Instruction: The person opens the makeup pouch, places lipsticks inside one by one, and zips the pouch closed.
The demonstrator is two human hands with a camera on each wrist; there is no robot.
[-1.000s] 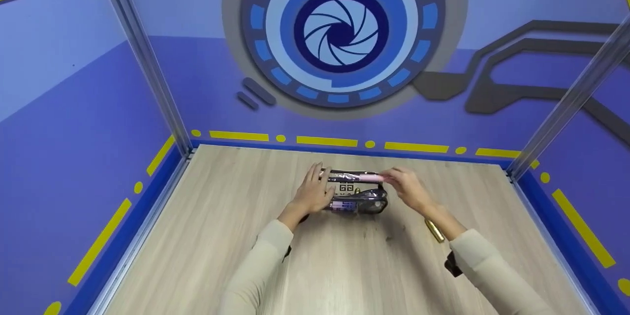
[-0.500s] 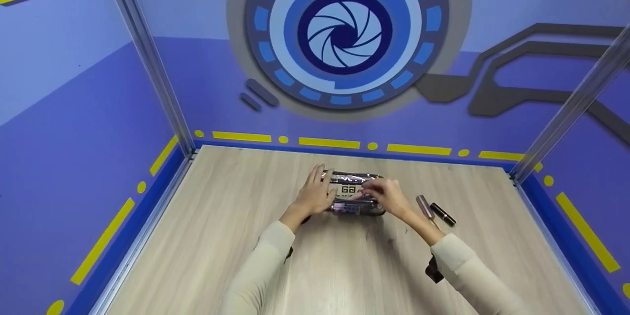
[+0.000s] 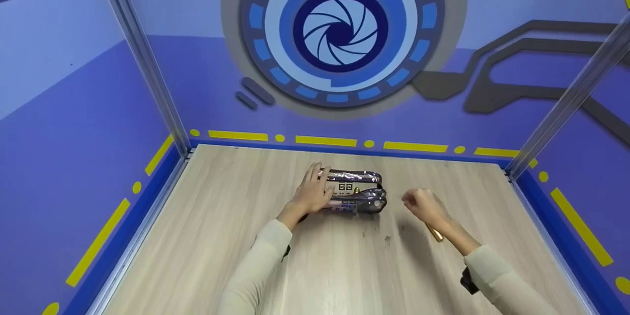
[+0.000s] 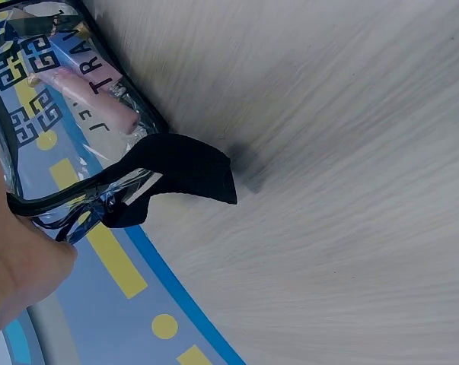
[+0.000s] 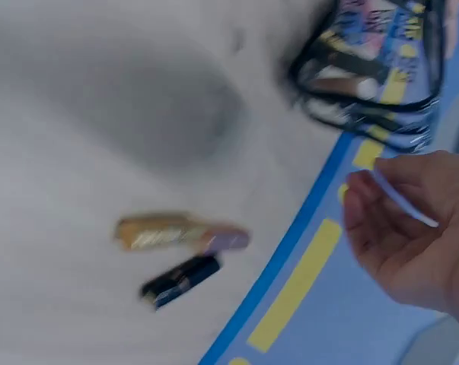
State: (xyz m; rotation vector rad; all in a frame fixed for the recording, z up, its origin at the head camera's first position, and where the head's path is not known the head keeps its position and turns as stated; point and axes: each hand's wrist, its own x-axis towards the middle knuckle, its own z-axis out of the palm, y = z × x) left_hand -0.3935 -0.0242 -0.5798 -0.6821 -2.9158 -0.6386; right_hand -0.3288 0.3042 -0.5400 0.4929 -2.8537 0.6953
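Note:
A clear cosmetic pouch [image 3: 344,188] with black trim and printed lettering lies on the wooden table. Its left end is held by my left hand [image 3: 313,194], fingers on the far side and thumb toward the front. Inside, the left wrist view shows a pink tube [image 4: 92,99]. My right hand [image 3: 425,205] is raised to the right of the pouch and apart from it, fingers loosely curled; a pale slit shows between thumb and fingers in the right wrist view. Below it lie a gold tube with a mauve end [image 5: 160,232] and a black tube [image 5: 181,280], partly hidden by my forearm in the head view.
A black tab [image 4: 187,163] sticks out from the pouch's left end. Blue printed panels [image 3: 339,133] with yellow marks enclose the table [image 3: 246,197] at the back and sides. Metal posts [image 3: 152,74] stand at the back corners.
My right hand moves a pink item from the pouch's far right edge to its front, then draws away to the right without it. The left hand keeps its hold.

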